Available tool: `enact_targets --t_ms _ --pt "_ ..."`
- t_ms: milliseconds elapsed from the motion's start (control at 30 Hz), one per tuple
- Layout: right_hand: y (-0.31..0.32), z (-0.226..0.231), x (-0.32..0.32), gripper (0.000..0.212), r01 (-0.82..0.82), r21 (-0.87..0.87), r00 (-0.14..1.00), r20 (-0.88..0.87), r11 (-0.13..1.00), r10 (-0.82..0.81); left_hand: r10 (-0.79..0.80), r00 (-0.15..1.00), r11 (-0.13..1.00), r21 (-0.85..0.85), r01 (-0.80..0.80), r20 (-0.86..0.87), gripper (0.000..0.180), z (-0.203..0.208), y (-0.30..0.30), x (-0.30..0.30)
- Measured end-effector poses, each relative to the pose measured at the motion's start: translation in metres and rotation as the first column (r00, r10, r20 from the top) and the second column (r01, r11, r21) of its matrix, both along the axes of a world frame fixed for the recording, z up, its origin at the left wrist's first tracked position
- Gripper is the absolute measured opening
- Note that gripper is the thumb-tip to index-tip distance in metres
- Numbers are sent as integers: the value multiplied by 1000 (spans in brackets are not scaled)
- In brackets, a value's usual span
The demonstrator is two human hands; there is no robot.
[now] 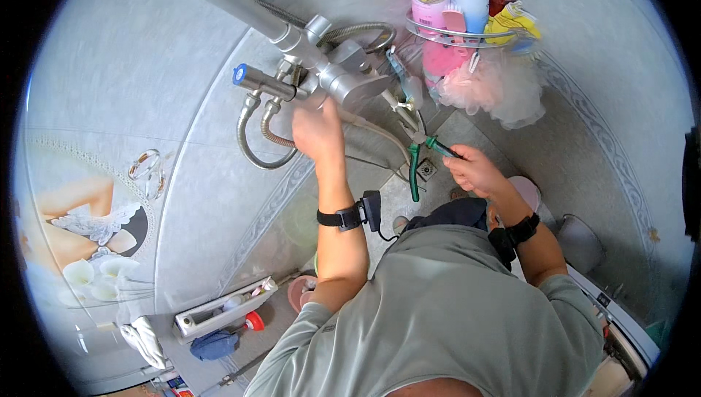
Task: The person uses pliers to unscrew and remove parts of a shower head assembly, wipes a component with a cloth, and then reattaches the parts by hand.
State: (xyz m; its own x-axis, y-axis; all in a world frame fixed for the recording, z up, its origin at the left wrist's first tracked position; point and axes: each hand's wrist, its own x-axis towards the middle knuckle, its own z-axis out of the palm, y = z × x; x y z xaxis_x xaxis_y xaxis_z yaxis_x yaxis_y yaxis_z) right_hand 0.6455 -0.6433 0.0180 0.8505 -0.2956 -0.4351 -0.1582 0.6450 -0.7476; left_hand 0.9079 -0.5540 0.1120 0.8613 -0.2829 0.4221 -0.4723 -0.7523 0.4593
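Observation:
My right hand [473, 170] grips one handle of a pair of green-and-black pliers [434, 143]. The other handle hangs down, so the handles stand apart. Their metal jaws are up by a thin pipe below the shower mixer; whether they touch it I cannot tell. My left hand [318, 132], blurred, is closed just under the metal shower mixer [350, 84], its fingers mostly turned away. What it holds, if anything, is hidden. Left of it sits a valve with a blue-marked end [255, 79], and a braided hose [248, 145] loops down from there.
A corner rack [467, 35] with bottles and yellow cloths is fixed at the upper right, a pale mesh sponge [496, 90] hanging under it. A floor drain [426, 170] lies below the pliers. A white holder [226, 309] and a red-ended item [254, 321] are at lower left.

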Motion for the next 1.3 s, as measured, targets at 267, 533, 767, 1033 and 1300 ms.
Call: enact_targets --t_ms 267,533,767,1033,1300 --pt "-2 -4 -6 11 43 -6 999 7 999 -43 -19 998 997 -73 23 56 29 8 0 -15" --pt "-1 -5 -9 11 55 15 998 4 998 -55 -205 978 967 -147 209 42 38 -14 11 10" --pt "2 -8 -7 13 -6 -24 1000 -19 1000 6 175 984 977 131 -168 -41 28 2 -4 -4" --pt "4 -10 -10 12 15 -19 1000 3 1000 -15 -111 993 994 4 111 -31 29 5 4 -9" --pt "2 -9 -12 10 11 8 1000 2 1000 -11 29 1000 1000 6 -29 0 29 -3 -4 -7"
